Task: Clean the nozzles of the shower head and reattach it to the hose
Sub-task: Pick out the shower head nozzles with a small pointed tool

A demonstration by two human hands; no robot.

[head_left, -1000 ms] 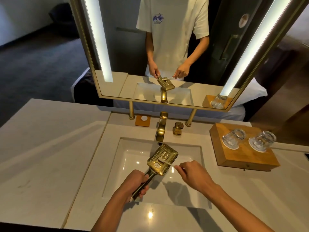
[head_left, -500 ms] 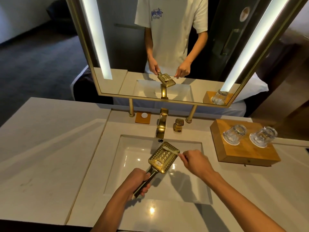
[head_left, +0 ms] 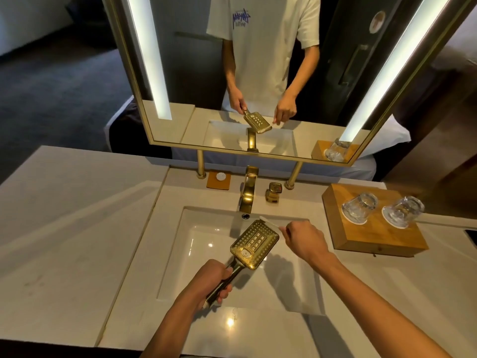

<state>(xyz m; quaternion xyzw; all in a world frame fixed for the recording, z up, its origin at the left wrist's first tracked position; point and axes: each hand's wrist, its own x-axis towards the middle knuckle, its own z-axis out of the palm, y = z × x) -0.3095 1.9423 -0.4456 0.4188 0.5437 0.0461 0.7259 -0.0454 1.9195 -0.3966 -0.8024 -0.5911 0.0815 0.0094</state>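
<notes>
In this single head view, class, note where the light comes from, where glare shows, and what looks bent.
Head view: two lit strips in the mirror give the light; a glare spot sits on the counter near the sink; the wide lens bows the counter edges.

Shower head gold, dotted nozzle grid; faucet matching gold. Sink white, counter pale beige. Tray honey wood, glasses clear.
</notes>
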